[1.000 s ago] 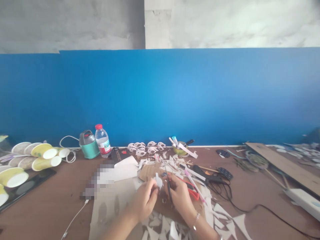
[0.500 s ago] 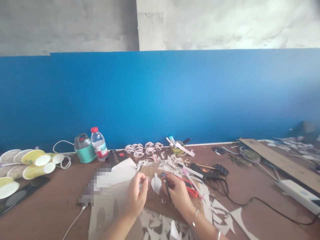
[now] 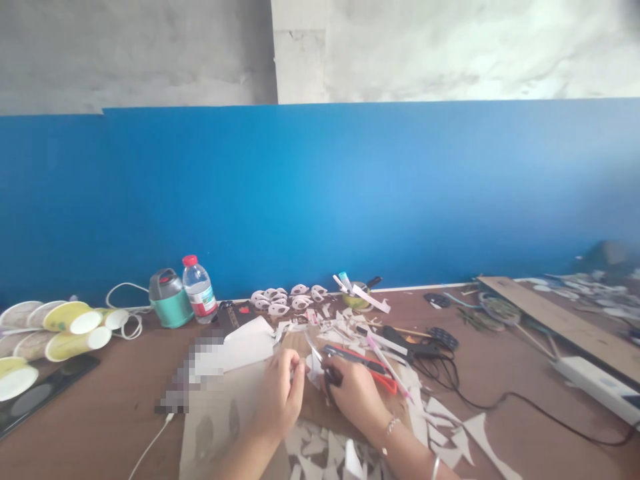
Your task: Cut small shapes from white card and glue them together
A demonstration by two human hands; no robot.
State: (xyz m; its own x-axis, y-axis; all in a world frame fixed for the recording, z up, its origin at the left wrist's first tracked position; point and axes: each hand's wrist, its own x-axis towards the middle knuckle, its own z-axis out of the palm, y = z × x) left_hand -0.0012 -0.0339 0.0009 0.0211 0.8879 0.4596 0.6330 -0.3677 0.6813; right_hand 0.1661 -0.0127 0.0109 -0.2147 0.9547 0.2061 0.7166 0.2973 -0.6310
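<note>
My right hand [image 3: 356,392] is closed around dark-handled scissors [image 3: 314,348], whose pale blade points up and left over a piece of cardboard [image 3: 325,408]. Just under the blade lies a small white paper cutout [image 3: 314,371], partly covered by the scissors. Left of this cutout, my left hand [image 3: 284,390] has its thumb and forefinger pressed together; whatever sits between them is too small to make out. Beyond my right hand rest a red-and-dark tool [image 3: 383,381] and a pink pen-like stick [image 3: 387,367].
White paper scraps [image 3: 325,453] surround the cardboard. Behind are several white curled paper pieces [image 3: 280,309] and a green bowl [image 3: 355,300]. To the left stand a bottle [image 3: 200,293], a teal container [image 3: 171,307] and paper cups [image 3: 75,317]. A black cable [image 3: 500,400] crosses the right side.
My right hand has turned and shifted slightly left, swinging the scissors from nearly upright to slanting over the white cutout. My left hand has edged right, closer to the cutout.
</note>
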